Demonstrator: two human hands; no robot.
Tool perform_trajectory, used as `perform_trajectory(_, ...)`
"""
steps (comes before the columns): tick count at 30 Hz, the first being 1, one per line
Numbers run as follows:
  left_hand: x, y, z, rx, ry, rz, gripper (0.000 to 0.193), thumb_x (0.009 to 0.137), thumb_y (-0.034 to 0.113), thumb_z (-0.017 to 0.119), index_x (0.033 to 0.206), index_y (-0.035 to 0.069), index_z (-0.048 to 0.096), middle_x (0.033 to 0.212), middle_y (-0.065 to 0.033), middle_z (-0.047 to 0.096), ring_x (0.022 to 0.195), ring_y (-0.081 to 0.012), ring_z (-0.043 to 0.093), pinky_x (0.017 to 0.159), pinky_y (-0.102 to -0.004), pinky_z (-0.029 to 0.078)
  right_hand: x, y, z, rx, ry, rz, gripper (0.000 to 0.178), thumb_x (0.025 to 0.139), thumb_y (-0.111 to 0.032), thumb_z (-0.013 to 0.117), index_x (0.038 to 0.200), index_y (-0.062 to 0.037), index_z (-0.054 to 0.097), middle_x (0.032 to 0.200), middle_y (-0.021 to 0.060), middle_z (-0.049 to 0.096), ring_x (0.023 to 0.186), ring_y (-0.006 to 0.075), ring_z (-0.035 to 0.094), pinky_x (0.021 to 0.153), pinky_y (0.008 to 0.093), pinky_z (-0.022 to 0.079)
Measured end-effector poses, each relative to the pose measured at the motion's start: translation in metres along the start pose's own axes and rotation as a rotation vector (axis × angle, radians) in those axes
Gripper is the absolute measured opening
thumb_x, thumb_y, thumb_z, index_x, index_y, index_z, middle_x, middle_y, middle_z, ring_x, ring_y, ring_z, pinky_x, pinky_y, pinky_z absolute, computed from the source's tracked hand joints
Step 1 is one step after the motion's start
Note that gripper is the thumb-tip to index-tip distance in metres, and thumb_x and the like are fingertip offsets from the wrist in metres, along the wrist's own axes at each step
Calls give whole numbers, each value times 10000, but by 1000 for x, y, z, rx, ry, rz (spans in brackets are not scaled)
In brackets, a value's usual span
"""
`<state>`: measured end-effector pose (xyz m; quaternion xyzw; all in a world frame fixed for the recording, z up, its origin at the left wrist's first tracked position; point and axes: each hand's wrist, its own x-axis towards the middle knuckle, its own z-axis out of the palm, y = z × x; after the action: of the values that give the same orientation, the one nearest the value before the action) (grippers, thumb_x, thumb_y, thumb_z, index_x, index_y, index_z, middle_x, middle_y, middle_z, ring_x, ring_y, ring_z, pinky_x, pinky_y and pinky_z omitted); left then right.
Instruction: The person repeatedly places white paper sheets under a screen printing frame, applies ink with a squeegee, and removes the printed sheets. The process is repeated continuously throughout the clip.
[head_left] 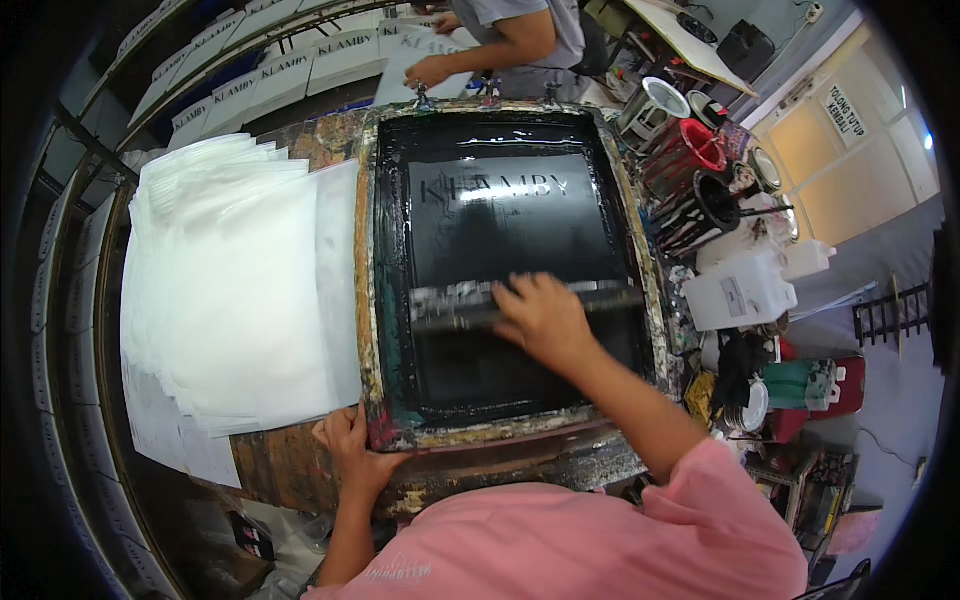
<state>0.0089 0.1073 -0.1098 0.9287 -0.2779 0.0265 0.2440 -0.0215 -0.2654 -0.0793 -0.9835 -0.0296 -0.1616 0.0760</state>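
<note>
Squeegee (pixel 450 305), blurred: held crosswise on the dark screen (pixel 480 250), around mid-length. Right hand (pixel 540 315): fingers grasping the squeegee. Frame (pixel 363 270): paint-crusted, surrounding the screen. Left hand (pixel 347 440): at its near left corner; whether it grips, I cannot tell remotely. Sheets (pixel 230 280): white, stacked left. Risks, I judge: uneven one-handed pressure could cause streaks; a shifting frame, smears.
</note>
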Motion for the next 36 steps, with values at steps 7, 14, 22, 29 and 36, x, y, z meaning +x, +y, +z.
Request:
perform_trajectory(7, -5, -1, -4, -10, 0, -34, 1024, 484, 796, 902, 1193, 72, 754, 993, -64, 510, 1021, -306, 447, 957, -470, 338, 177, 106, 32, -78, -46, 32, 423, 956, -536, 714, 1096, -138, 738, 1018, 98, 711, 1033, 331, 692, 808, 485, 588)
perform_trajectory(14, -12, -5, 2, -171, 89, 41, 1285, 505, 750, 924, 1443, -60, 584, 1111, -106, 640, 1033, -332, 507, 980, -500, 387, 227, 143, 12, -45, -139, -6, 504, 1007, -630, 601, 1128, -164, 749, 1000, 132, 756, 948, 373, 742, 792, 513, 587)
perform_trajectory(22, -13, -12, 9, -120, 157, 134, 1271, 600, 670, 937, 1538, -73, 511, 986, -89, 668, 958, -319, 572, 1017, -500, 371, 74, 32, -10, -107, -76, 49, 471, 975, -593, 657, 1070, -132, 665, 962, 118, 718, 926, 343, 719, 727, 502, 584)
perform_trajectory(29, -8, 21, -2, -489, 290, 83, 1156, 658, 415, 1027, 1568, -58, 491, 1236, -143, 690, 1089, -336, 592, 997, -463, 479, -59, -83, -116, 34, -230, 123, 457, 947, -477, 736, 1065, -58, 595, 997, 138, 635, 967, 356, 681, 743, 481, 590)
perform_trajectory(36, 94, 101, -77, -1075, 677, 119, 877, 998, 321, 806, 1648, -51, 349, 1480, -163, 564, 1316, -252, 564, 1133, -402, 452, 35, -94, -241, -222, 280, 52, 333, 903, -360, 693, 994, -48, 621, 920, 137, 610, 958, 358, 616, 834, 500, 450)
